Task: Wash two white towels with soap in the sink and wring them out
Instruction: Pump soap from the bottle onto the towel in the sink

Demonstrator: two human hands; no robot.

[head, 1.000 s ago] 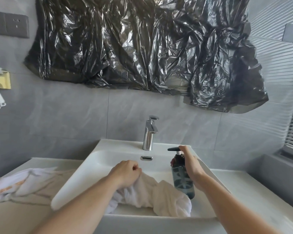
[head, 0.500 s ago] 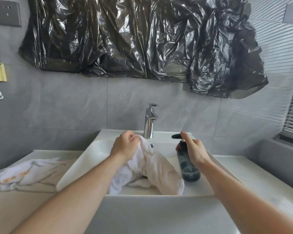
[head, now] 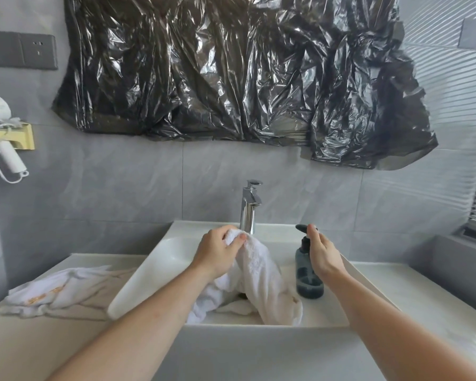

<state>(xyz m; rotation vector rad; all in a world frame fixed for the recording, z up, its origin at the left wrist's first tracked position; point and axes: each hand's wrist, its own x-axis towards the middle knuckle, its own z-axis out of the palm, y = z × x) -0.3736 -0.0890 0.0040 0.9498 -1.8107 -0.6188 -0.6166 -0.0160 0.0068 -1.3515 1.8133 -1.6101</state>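
Low in the middle of the frame, the left hand [head: 219, 253] grips a bunched top of a white towel [head: 261, 281], fingers curled round it, and holds it up so the cloth hangs down into the sink [head: 149, 273]. To its right in the picture stands the soap bottle [head: 309, 273], upright on the basin floor. The right hand [head: 323, 255] rests on the pump head, one finger on top; whether the other fingers clasp the neck is hard to tell. The nozzle points left, toward the raised towel, and the two are near but apart. To catch the soap, the towel likely needs bringing under the nozzle. A second towel [head: 52, 294] lies crumpled on the counter at lower left, well apart.
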